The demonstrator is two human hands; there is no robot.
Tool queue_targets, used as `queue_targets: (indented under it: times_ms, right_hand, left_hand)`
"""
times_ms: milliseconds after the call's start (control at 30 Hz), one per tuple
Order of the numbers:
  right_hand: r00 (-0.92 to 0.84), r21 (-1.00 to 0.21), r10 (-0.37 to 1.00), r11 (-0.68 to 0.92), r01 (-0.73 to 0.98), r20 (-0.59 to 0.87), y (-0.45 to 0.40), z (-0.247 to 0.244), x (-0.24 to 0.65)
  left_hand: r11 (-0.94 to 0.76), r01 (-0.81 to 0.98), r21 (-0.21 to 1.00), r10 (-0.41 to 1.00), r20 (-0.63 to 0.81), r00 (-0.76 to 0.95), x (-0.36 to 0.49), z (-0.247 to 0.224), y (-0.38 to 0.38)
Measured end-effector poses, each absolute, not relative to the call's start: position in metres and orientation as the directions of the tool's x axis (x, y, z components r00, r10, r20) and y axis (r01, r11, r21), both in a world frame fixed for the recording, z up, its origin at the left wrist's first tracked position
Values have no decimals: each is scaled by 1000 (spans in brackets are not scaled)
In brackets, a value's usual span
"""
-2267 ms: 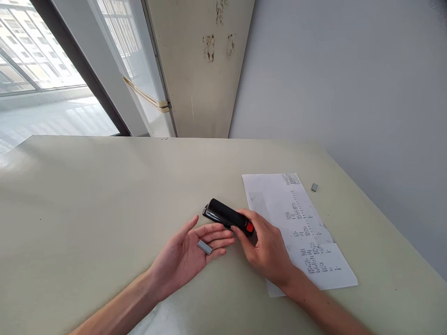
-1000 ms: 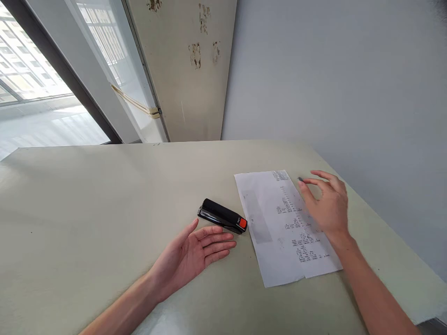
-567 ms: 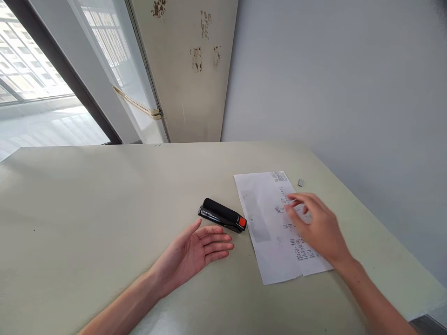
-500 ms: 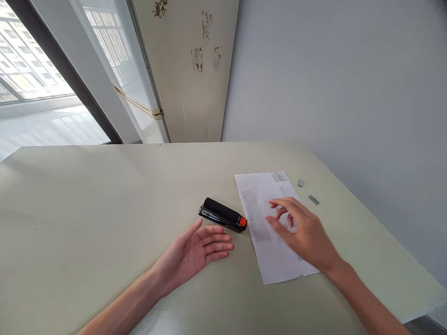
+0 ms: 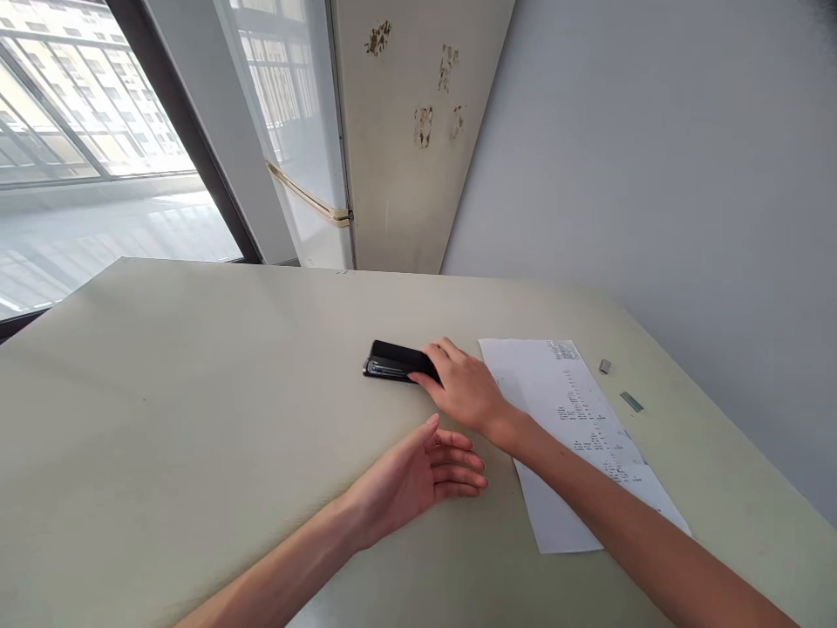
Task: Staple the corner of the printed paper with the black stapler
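A black stapler (image 5: pixel 397 359) lies on the pale table, its right end covered by my right hand (image 5: pixel 463 384). The fingers and thumb of that hand are closed round the stapler from the right. Just below it, my left hand (image 5: pixel 418 475) rests palm turned inward, fingers loosely stretched and holding nothing. Under my right forearm, printed paper (image 5: pixel 568 436) lies to the right of both hands, partly covered by the arm.
Right of the paper are a small grey block (image 5: pixel 605 366) and a short strip of staples (image 5: pixel 631 401). A fridge (image 5: pixel 405 201) with a long handle stands behind the table (image 5: pixel 228 366). A grey wall (image 5: pixel 641 157) runs along the right side.
My right hand has moved left from above the paper and taken hold of the stapler. My left hand keeps its open shape. The camera view has shifted to the left.
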State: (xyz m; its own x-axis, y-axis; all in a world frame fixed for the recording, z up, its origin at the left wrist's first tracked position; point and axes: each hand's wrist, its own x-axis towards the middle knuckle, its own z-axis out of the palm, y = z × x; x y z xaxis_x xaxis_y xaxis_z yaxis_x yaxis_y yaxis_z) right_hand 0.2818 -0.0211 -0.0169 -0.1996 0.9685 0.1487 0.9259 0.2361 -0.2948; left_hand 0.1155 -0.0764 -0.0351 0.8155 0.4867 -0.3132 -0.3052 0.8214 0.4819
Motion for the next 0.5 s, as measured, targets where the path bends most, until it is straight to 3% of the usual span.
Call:
queue_targets:
  times_ms: [233, 500]
  right_hand:
    - [-245, -349, 965, 262, 900, 94, 63, -13, 226]
    - [-264, -508, 962, 261, 821, 67, 102, -12, 207]
  left_hand:
    - [820, -307, 483, 491, -317, 812, 115, -38, -78]
    - [822, -294, 487, 483, -325, 813, 113, -40, -78]
